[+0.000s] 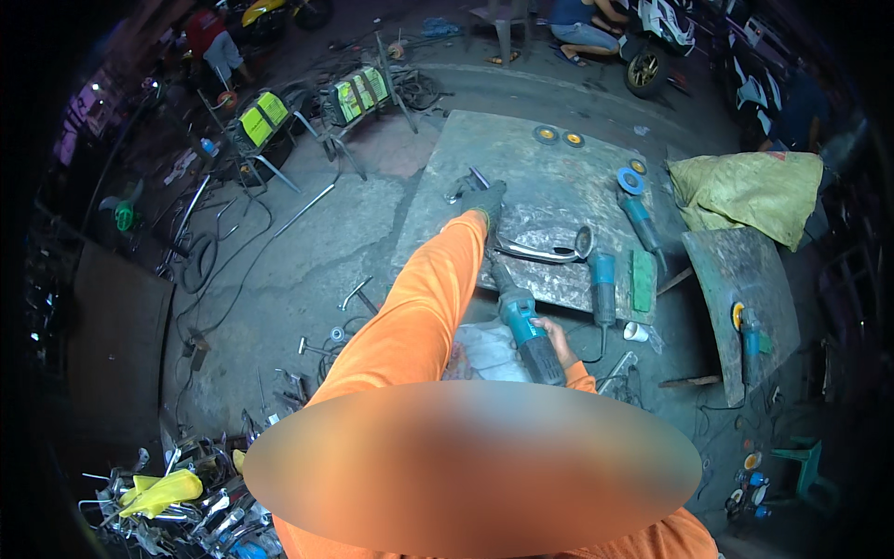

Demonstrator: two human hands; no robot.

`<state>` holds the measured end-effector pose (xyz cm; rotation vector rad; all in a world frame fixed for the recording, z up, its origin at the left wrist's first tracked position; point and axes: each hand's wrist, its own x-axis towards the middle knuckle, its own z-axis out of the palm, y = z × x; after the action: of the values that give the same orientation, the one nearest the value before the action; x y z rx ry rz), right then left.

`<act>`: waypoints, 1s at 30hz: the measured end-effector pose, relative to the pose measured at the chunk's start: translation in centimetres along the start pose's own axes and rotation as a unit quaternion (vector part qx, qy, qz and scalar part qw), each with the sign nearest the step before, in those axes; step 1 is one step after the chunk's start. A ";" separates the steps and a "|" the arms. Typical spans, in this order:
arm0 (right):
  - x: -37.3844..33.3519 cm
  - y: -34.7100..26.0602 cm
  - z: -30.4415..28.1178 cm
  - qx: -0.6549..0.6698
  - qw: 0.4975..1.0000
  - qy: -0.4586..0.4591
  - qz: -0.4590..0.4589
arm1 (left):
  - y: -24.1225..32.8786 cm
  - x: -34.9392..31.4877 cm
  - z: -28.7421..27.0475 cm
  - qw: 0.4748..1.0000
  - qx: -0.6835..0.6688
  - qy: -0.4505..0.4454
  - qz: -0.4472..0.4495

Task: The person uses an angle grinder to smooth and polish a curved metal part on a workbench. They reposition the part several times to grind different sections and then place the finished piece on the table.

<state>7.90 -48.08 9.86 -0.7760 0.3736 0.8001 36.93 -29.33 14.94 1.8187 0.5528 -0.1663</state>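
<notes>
My right hand, bare, grips the body of a teal and dark straight grinder. Its narrow front end points away from me, over the near edge of the worn metal-topped table. My left hand, in a dark glove, reaches forward with its fingers curled round a small shiny metal part; the glove covers much of that part. To the right of the glove lies a bent chrome metal piece with a ring-shaped end. Between the grinder and my left hand, the exact contact is hidden.
A blue-disc angle grinder, another teal grinder, a green block and yellow-centred discs lie on the table. A sack sits at right. Metal scrap is piled at lower left. Cables cross the floor. People crouch farther off.
</notes>
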 end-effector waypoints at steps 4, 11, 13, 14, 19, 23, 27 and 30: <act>-0.1 0.3 -0.1 -0.003 0.999 0.027 -0.024 | 0.4 -0.2 -0.2 0.999 0.021 -0.043 -0.006; 0.0 -0.2 0.1 0.021 1.000 -0.002 0.012 | 1.2 -2.3 -0.7 0.999 0.033 -0.022 0.020; -0.2 -0.2 0.5 0.003 1.000 0.019 0.004 | 1.2 -3.6 -0.5 0.998 0.042 0.008 0.040; -0.3 -0.2 0.8 -0.026 0.998 0.053 -0.010 | 1.4 -4.0 -0.4 0.998 0.050 0.008 0.044; -0.8 0.2 1.7 -0.016 0.999 0.030 -0.017 | 2.5 -4.2 0.3 0.992 0.123 0.022 -0.006; -0.3 0.4 0.5 -0.008 1.000 0.008 -0.026 | 2.0 -1.7 1.3 0.987 0.154 -0.040 -0.008; 0.9 0.2 -1.8 0.076 0.996 -0.041 0.036 | 0.5 0.8 2.6 0.986 0.159 -0.044 0.008; 1.4 0.5 -3.1 0.119 0.985 -0.125 0.031 | 0.7 1.8 2.7 0.981 0.183 -0.058 -0.011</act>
<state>8.41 -49.48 6.71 -0.4369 0.2626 0.8822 39.30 -31.52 13.96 2.1422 0.4817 -0.4089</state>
